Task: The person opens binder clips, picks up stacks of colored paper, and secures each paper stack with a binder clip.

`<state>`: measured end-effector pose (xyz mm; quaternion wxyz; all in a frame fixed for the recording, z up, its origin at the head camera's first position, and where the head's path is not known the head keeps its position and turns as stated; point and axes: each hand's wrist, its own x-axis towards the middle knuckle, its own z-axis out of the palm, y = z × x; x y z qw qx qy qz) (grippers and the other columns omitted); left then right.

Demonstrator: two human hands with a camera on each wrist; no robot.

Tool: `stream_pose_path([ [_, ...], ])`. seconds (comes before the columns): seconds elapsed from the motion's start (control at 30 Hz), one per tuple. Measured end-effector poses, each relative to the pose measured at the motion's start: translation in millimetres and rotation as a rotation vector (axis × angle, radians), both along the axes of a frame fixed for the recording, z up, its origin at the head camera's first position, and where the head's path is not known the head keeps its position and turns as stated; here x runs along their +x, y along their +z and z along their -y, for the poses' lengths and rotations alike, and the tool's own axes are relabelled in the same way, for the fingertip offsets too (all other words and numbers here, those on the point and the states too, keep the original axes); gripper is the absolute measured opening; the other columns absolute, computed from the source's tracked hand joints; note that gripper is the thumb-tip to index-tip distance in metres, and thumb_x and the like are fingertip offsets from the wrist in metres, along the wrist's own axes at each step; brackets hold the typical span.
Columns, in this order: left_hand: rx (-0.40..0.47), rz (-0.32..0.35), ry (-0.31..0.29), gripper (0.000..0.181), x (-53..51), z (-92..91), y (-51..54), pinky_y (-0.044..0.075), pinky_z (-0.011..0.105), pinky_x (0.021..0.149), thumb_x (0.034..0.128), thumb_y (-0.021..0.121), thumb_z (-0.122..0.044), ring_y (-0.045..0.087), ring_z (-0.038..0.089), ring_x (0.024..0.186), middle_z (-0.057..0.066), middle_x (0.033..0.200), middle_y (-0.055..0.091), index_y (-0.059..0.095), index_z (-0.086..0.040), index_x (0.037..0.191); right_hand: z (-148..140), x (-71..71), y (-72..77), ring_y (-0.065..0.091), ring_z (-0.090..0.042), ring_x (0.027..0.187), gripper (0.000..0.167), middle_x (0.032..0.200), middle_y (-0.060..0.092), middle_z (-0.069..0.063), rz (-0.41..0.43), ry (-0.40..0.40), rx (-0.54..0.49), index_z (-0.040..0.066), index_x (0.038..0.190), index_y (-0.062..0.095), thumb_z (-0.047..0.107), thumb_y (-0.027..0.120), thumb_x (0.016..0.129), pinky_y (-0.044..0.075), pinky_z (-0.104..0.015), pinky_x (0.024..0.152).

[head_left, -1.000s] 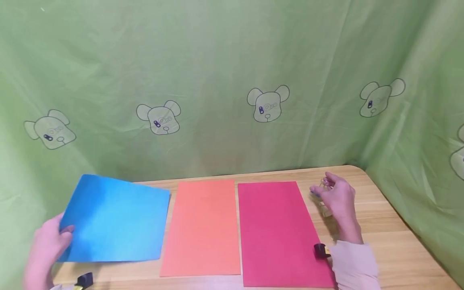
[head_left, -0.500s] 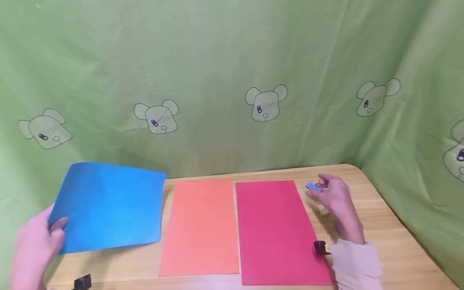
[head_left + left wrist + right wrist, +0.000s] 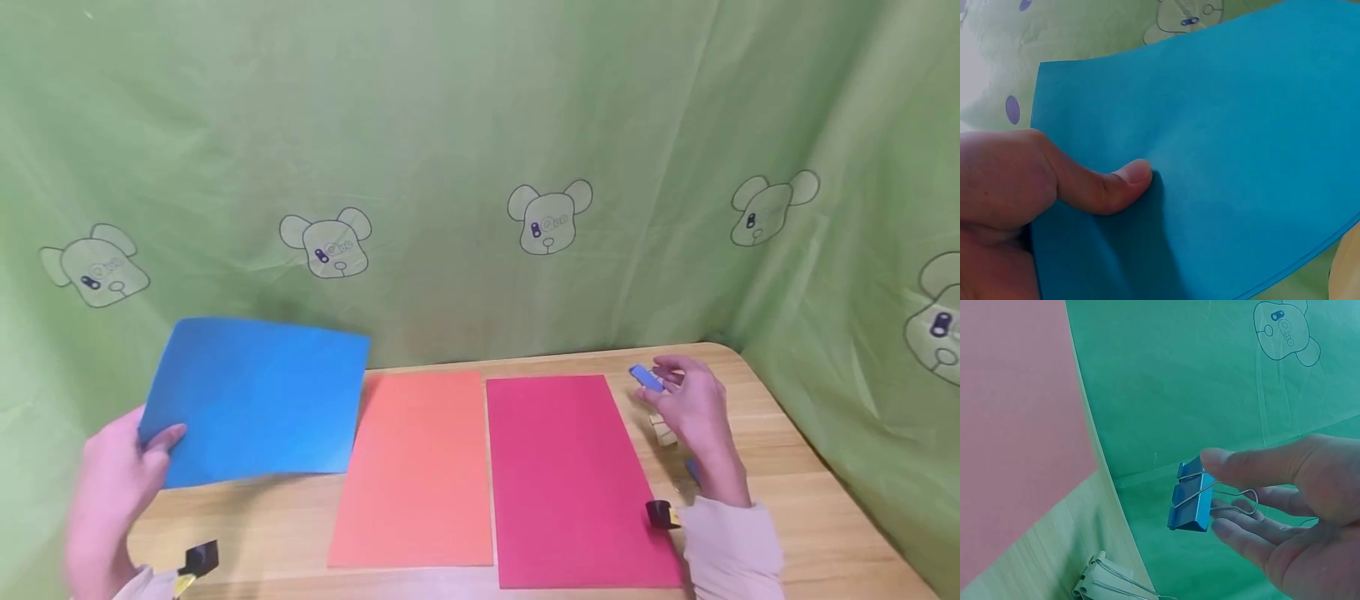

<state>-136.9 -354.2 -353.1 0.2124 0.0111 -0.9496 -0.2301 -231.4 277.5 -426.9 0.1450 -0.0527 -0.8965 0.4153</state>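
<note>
My left hand [image 3: 123, 475] pinches the left edge of some blue paper [image 3: 262, 400], thumb on its front face. The paper is raised and tilted above the table, and a doubled lower edge shows in the left wrist view. Over at the table's right side, my right hand [image 3: 697, 408] holds a blue binder clip [image 3: 1191, 497] between thumb and fingers. The clip's wire handles point back toward the palm. Below that hand lies a cream binder clip [image 3: 1104, 578]. Another small blue thing [image 3: 693, 472] is partly hidden by my right wrist.
Orange paper [image 3: 416, 467] lies flat mid-table, just right of the raised blue paper. Beside it is magenta paper [image 3: 577, 483], with my right sleeve [image 3: 731, 542] near its edge. A green curtain [image 3: 435, 167] hangs behind the wooden table [image 3: 795, 492].
My left hand has raised the blue paper off the table and, lately, shifted it right. The blue clip, held in my right hand throughout, has turned further into view at the fingertips.
</note>
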Motion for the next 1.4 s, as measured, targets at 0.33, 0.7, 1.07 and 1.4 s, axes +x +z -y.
stream_pose_path([
  [0.33, -0.002, -0.017, -0.017, 0.012, -1.0, -17.7, 11.7, 0.040, 0.030, 0.050, 0.0932, 0.068, 0.001, 0.051, 0.022, 0.058, 0.010, 0.064, 0.059, 0.063, 0.006, 0.084, -3.4, 2.2, -3.9, 0.065, -0.045, 0.115, 0.056, 0.121, 0.068, -0.028, -0.055, 0.012, -0.016, -0.007, 0.131, 0.059, 0.006, 0.085, 0.084, 0.056, -0.023, 0.087],
  [0.7, 0.160, 0.070, 0.039, 0.025, 9.7, -9.2, 15.5, 0.057, 0.047, 0.072, 0.1014, 0.063, -0.009, 0.068, 0.052, 0.088, 0.039, 0.104, 0.066, 0.062, 0.015, 0.109, -4.9, -0.2, -2.4, 0.063, -0.045, 0.118, 0.061, 0.127, 0.066, -0.027, -0.022, 0.020, -0.011, -0.006, 0.136, 0.057, 0.011, 0.085, 0.085, 0.051, -0.042, 0.096],
  [1.07, 0.364, 0.077, 0.036, 0.026, -7.3, -0.3, -2.2, 0.046, 0.018, 0.063, 0.0991, 0.069, -0.014, 0.057, 0.002, 0.072, -0.007, 0.080, 0.067, 0.064, 0.011, 0.103, -4.0, -2.7, -8.2, 0.065, -0.045, 0.115, 0.059, 0.125, 0.067, -0.028, -0.047, 0.026, -0.029, -0.008, 0.134, 0.057, 0.009, 0.085, 0.085, 0.053, -0.036, 0.093],
  [1.4, 0.554, 0.171, -0.098, 0.024, -24.5, 1.1, -19.9, 0.051, 0.022, 0.071, 0.1016, 0.067, -0.024, 0.060, 0.007, 0.082, -0.015, 0.094, 0.069, 0.064, -0.006, 0.117, -5.9, -2.5, -10.0, 0.065, -0.045, 0.115, 0.058, 0.125, 0.067, -0.028, -0.042, 0.028, -0.033, -0.007, 0.134, 0.058, 0.011, 0.084, 0.086, 0.055, -0.035, 0.092],
])
